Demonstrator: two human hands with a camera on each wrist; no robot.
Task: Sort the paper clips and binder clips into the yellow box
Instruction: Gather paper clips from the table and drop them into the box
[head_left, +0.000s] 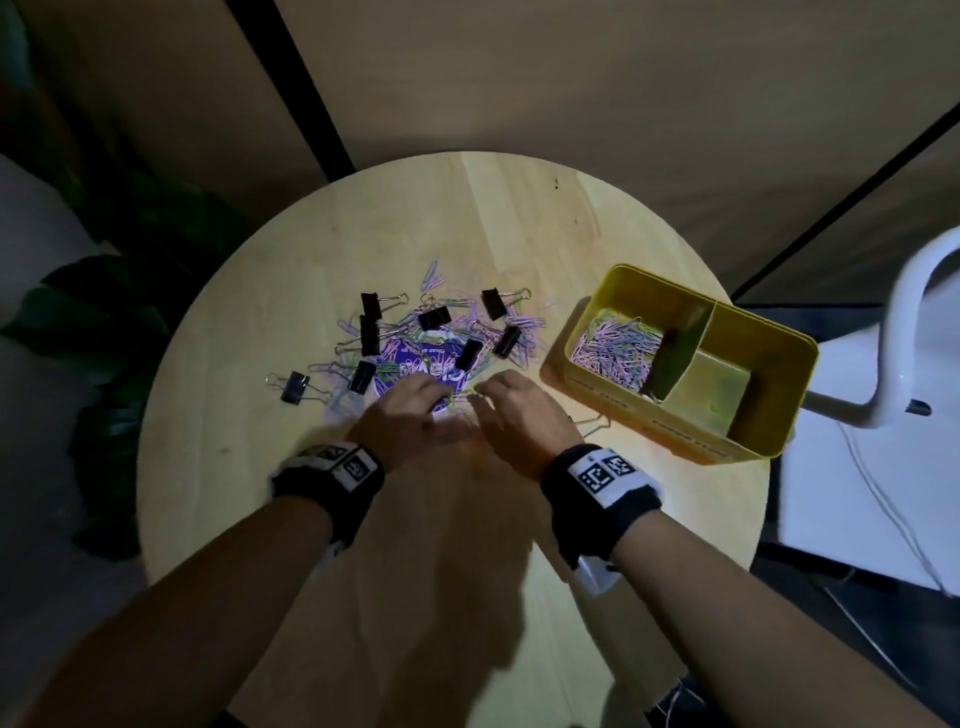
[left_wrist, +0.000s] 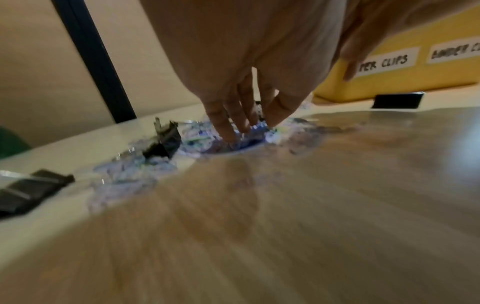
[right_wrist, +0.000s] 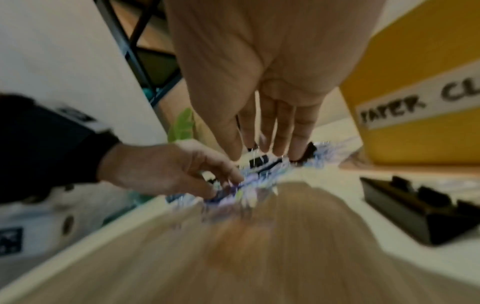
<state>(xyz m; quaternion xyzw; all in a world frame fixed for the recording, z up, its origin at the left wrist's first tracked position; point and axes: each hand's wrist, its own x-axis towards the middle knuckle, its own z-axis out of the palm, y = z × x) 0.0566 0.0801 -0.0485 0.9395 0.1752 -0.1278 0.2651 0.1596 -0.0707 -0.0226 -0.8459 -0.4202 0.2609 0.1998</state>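
- Presently, yellow box (head_left: 680, 457), right on surface (head_left: 218, 467): left compartment holds paper clips (head_left: 615, 348); right compartment appears bare.
- Remaining: loose paper clips (head_left: 524, 325) and binder clips (head_left: 434, 317), mid-surface pile; sorting partly done.
- Left hand (head_left: 400, 415), right hand (head_left: 511, 410): fingertips in the pile.
- Grip: blurred; cannot tell whether anything is pinched.
- 1 binder clip (right_wrist: 426, 209) beside the box.
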